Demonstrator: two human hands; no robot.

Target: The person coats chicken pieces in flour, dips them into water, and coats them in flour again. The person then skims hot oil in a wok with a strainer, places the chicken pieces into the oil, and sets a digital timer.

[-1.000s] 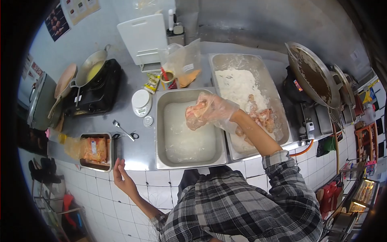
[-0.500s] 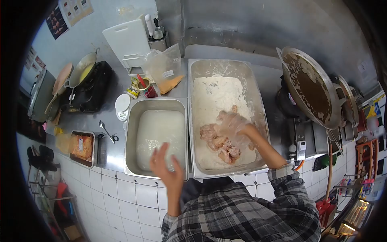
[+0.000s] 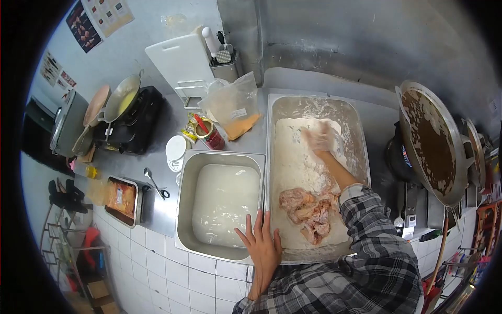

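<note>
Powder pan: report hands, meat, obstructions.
Right hand at white powder, far half, blurred. Left hand spread open, near side. Meat pieces in powder, near half. Plaid sleeve hides part of pan's right rim.

Metal counter [image 3: 161, 213]: liquid pan [image 3: 187, 204], powder pan [image 3: 314, 107] just beside, scale [image 3: 175, 147], red can [image 3: 213, 139], spoon [image 3: 149, 174], tray [image 3: 138, 208], black stove [image 3: 141, 128].

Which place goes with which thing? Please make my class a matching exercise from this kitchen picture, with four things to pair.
Things:
1. Right hand
2. Left hand
3. Meat pieces
4. White cutting board

Places:
A. Clustered in the near half of the tub with white powder
B. Propped up by the wall
C. At the far part of the white powder
D. At the near end, where the two metal tubs meet

Pairs: 1-C, 2-D, 3-A, 4-B
</note>
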